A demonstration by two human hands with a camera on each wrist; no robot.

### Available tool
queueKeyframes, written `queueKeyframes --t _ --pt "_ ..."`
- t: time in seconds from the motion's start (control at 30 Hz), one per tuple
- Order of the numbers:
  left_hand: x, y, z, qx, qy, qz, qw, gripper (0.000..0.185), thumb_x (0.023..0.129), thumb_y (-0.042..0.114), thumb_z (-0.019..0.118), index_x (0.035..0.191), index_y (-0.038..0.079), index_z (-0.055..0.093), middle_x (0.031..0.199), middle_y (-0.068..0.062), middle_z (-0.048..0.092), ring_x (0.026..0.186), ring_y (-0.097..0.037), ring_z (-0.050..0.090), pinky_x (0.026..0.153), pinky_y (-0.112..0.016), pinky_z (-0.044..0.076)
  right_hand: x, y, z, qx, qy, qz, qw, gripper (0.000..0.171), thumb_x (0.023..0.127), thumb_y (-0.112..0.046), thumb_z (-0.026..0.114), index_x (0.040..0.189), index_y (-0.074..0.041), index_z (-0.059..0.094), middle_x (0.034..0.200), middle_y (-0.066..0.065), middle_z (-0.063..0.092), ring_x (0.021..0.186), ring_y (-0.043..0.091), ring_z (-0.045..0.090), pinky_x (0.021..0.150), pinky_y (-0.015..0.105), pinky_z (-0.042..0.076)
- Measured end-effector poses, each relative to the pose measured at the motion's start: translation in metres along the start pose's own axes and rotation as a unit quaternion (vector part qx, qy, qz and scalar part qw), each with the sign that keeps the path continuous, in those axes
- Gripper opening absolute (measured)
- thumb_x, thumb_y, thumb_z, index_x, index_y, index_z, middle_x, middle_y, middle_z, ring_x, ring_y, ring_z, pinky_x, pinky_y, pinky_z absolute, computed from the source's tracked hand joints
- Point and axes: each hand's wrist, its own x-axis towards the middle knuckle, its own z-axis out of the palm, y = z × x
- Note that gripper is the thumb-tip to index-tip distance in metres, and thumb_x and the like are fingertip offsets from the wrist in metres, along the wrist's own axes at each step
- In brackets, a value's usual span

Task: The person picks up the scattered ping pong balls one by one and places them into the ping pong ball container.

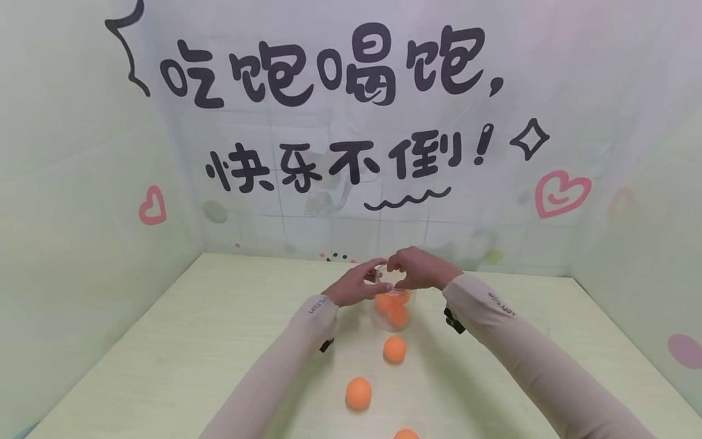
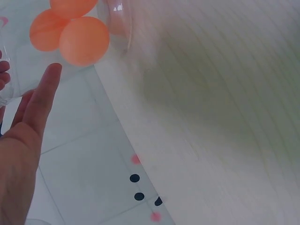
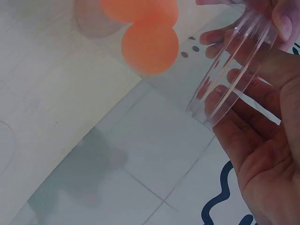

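Observation:
A clear plastic jar point(image 1: 378, 318) stands upright near the far edge of the table, with orange table tennis balls point(image 1: 398, 314) inside. My left hand point(image 1: 353, 286) holds the jar near its top, thumb in front and fingers on the far side. In the left wrist view one finger point(image 2: 44, 93) lies fairly straight beside the balls. Curved round the clear, see-through lid point(image 3: 225, 84) at the jar's mouth is my right hand point(image 1: 422, 268). Its fingers point(image 3: 243, 126) show along the lid's side in the right wrist view. Whether the lid is seated or loose I cannot tell.
Three more orange balls lie on the pale table point(image 1: 219, 341) in front of the jar: one close to it point(image 1: 394, 349), another nearer ball point(image 1: 359, 394), and a ball cut by the frame point(image 1: 406, 434). A printed cloth wall point(image 1: 329, 231) rises behind the table.

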Motion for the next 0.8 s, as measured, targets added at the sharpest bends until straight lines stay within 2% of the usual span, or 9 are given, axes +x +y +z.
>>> queueKeyframes --t 0.23,0.33,0.5,0.6,0.8 --pt "-0.001 0.0 0.0 -0.011 -0.006 0.001 0.9999 0.064 0.091 0.035 0.064 0.146 0.019 0.036 0.121 -0.009 0.057 0.117 -0.022 0.052 0.083 -0.031 0.053 -0.007 0.001 -0.012 0.009 0.006 -0.001 1.0 0.034 0.08 -0.01 0.073 0.112 0.0 0.065 0.109 0.013 0.068 0.097 0.028 0.063 0.086 0.039 0.052" --pt "0.0 0.0 0.0 -0.017 -0.008 -0.003 0.9998 0.064 0.09 0.035 0.064 0.146 0.02 0.036 0.124 -0.011 0.055 0.117 -0.023 0.052 0.084 -0.032 0.054 -0.011 0.004 -0.019 0.021 0.007 0.019 1.0 0.04 0.082 -0.014 0.072 0.118 0.0 0.061 0.114 0.015 0.065 0.103 0.031 0.061 0.089 0.041 0.051" --pt "0.003 -0.002 0.0 -0.016 -0.006 -0.012 0.9998 0.065 0.089 0.036 0.065 0.146 0.02 0.037 0.123 -0.011 0.054 0.116 -0.023 0.051 0.086 -0.033 0.054 -0.019 0.012 -0.024 0.051 -0.018 0.068 0.996 0.059 0.083 -0.027 0.071 0.131 0.001 0.05 0.124 0.019 0.059 0.115 0.034 0.056 0.096 0.047 0.046" --pt "0.003 -0.002 -0.001 -0.009 -0.005 -0.013 0.9999 0.064 0.09 0.036 0.065 0.146 0.02 0.037 0.122 -0.012 0.055 0.116 -0.023 0.052 0.086 -0.033 0.054 -0.024 0.016 -0.023 0.066 -0.039 0.083 0.994 0.068 0.084 -0.034 0.07 0.136 0.001 0.044 0.127 0.021 0.057 0.118 0.035 0.054 0.099 0.049 0.044" --pt "0.001 0.002 0.0 -0.012 -0.004 -0.016 0.9998 0.064 0.091 0.035 0.064 0.146 0.018 0.037 0.125 -0.013 0.054 0.117 -0.024 0.052 0.087 -0.034 0.054 -0.028 0.022 -0.016 0.086 -0.058 0.091 0.99 0.071 0.084 -0.038 0.07 0.138 -0.001 0.043 0.126 0.02 0.058 0.116 0.034 0.056 0.097 0.047 0.046"
